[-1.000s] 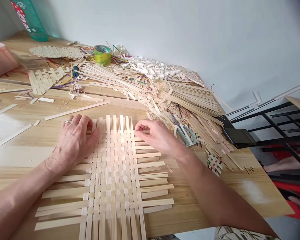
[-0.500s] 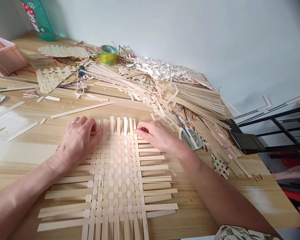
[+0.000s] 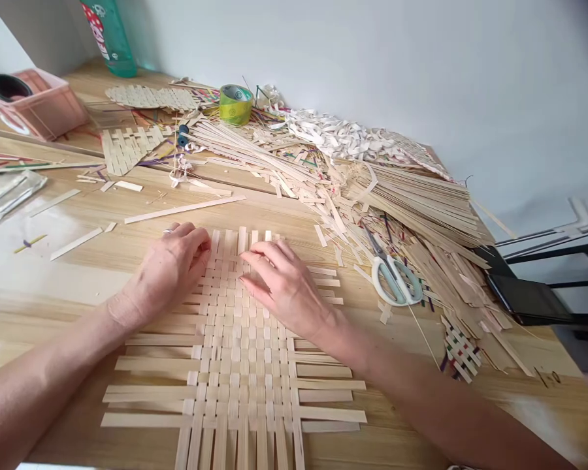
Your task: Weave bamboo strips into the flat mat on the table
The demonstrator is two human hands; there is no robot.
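Left hand [image 3: 169,271] atop a pale woven bamboo-strip mat [image 3: 245,365], fingers curled at its upper edge, grip unclear. Right hand [image 3: 284,287] just beside, fingers open, spread across the weave.

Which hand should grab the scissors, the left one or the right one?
Probably the right hand. It rests on the woven bamboo mat nearer the scissors, which lie to its right, while the left hand is farther away.
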